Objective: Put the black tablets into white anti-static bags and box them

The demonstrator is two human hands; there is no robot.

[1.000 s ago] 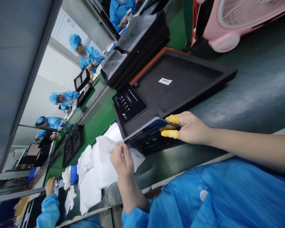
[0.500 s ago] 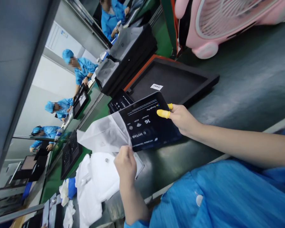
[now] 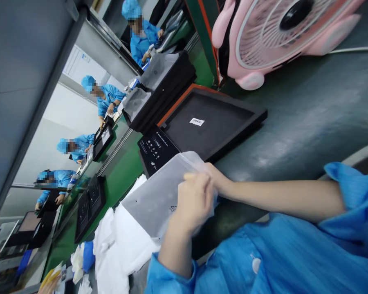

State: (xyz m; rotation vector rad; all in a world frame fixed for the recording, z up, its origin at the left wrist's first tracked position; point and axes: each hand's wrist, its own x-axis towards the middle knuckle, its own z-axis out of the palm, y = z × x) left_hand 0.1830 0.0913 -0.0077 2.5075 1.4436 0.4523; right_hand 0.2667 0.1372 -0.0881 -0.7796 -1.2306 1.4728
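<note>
A translucent white protective sleeve (image 3: 159, 196), flat and greyish as if the dark tablet lies inside it, is held tilted over the bench. At its near end, my left hand (image 3: 194, 200) is closed with its fingers bunched on the sleeve's edge. Behind it, my right hand (image 3: 219, 179) grips the same end; its fingers are mostly hidden by the left hand and the sleeve. A yellow finger cot (image 3: 189, 176) peeks out above my left knuckles. White sleeves or sheets (image 3: 125, 237) lie in a heap below.
Beyond the hands stand a black foam tray (image 3: 184, 134) with a barcode label and a printed black tablet (image 3: 156, 147). Stacked black trays (image 3: 165, 90) rise farther off. A pink fan (image 3: 254, 79) occupies the upper right. Co-workers in blue (image 3: 106, 100) sit along the green line.
The tablet, bare and partly outside the sleeve before, is now covered by it. My left hand has moved up and right to meet my right hand at the sleeve's end. The view has shifted slightly.
</note>
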